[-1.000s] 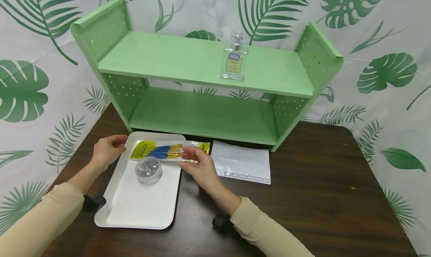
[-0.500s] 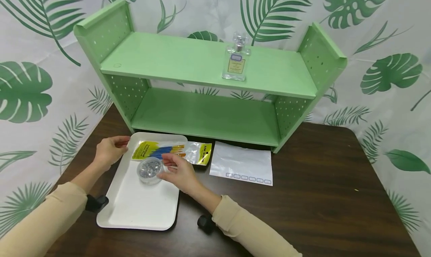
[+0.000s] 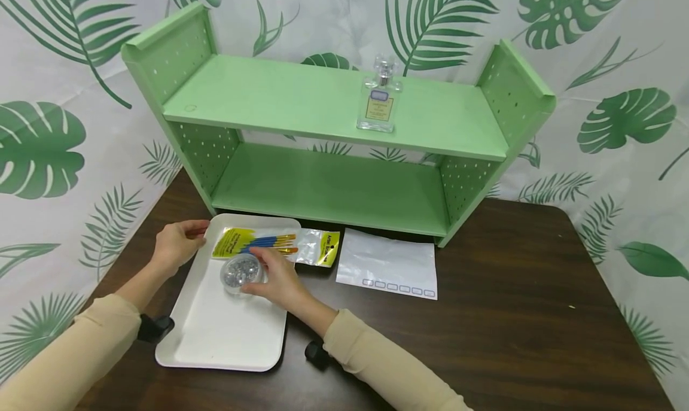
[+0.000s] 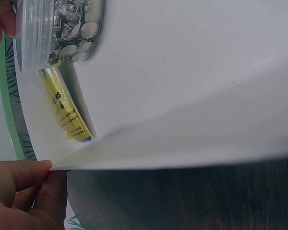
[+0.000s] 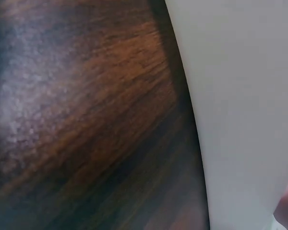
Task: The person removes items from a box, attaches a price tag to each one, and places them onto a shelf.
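Note:
A round clear tub of thumbtacks (image 3: 240,271) stands on the white tray (image 3: 231,339). My right hand (image 3: 282,285) grips the tub from its right side, thumb at the front and fingers at the back. Only a bit of that hand (image 5: 287,206) enters the right wrist view. At the tray's far left, my left hand (image 3: 174,246) pinches the rim between thumb and fingers, as the left wrist view confirms. Silvery tack heads (image 4: 90,29) show through the tub wall there. Behind the tub lies a pack of blue-handled paintbrushes (image 3: 269,241), reaching over the tray's right rim.
A green two-tier shelf (image 3: 323,186) stands behind the tray, with a glass perfume bottle (image 3: 378,106) on its upper board. Right of the brush pack lies a white plastic sheet (image 3: 387,261) with small printed labels. Everything rests on a dark wooden table (image 3: 511,315).
My right hand has moved left and toward me, from the brush pack to the tub, and taken hold of it. The left hand keeps its place at the tray's rim.

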`<move>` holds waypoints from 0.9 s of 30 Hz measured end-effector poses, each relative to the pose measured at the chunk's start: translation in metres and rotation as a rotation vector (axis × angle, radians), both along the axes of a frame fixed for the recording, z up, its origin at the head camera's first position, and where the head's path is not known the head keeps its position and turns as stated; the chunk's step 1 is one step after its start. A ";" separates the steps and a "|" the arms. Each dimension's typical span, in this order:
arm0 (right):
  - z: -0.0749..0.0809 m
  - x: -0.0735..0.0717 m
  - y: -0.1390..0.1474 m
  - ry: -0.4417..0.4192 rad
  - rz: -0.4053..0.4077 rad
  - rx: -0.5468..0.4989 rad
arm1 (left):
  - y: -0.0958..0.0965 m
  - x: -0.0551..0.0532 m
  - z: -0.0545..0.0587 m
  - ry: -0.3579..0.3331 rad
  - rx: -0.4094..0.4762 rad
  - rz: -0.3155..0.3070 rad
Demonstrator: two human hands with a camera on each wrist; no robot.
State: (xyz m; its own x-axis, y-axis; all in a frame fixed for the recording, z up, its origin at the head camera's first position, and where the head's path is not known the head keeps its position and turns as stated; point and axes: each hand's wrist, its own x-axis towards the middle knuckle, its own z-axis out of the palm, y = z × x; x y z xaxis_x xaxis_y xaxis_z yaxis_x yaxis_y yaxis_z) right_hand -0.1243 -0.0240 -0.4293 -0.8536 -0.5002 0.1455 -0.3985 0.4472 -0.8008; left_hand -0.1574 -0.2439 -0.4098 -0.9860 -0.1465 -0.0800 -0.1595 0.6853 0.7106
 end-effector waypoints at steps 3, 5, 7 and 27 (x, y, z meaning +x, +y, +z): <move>-0.001 -0.001 -0.002 0.024 -0.001 0.048 | 0.000 0.000 0.000 0.001 -0.003 -0.001; 0.000 -0.001 -0.004 0.025 -0.006 0.066 | 0.000 0.000 0.000 0.002 -0.006 -0.002; 0.000 -0.001 -0.005 0.022 -0.012 0.087 | 0.000 -0.001 -0.001 0.002 -0.008 -0.004; 0.000 -0.003 -0.011 -0.048 -0.024 0.201 | -0.001 -0.001 -0.005 0.026 -0.005 -0.003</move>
State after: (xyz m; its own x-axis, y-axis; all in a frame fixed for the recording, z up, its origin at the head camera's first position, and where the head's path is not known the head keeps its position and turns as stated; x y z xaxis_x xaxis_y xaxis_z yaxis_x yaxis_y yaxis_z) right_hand -0.1269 -0.0348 -0.4296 -0.8689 -0.4949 0.0042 -0.3499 0.6084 -0.7123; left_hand -0.1588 -0.2446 -0.4148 -0.9881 -0.1442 -0.0532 -0.1389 0.6894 0.7110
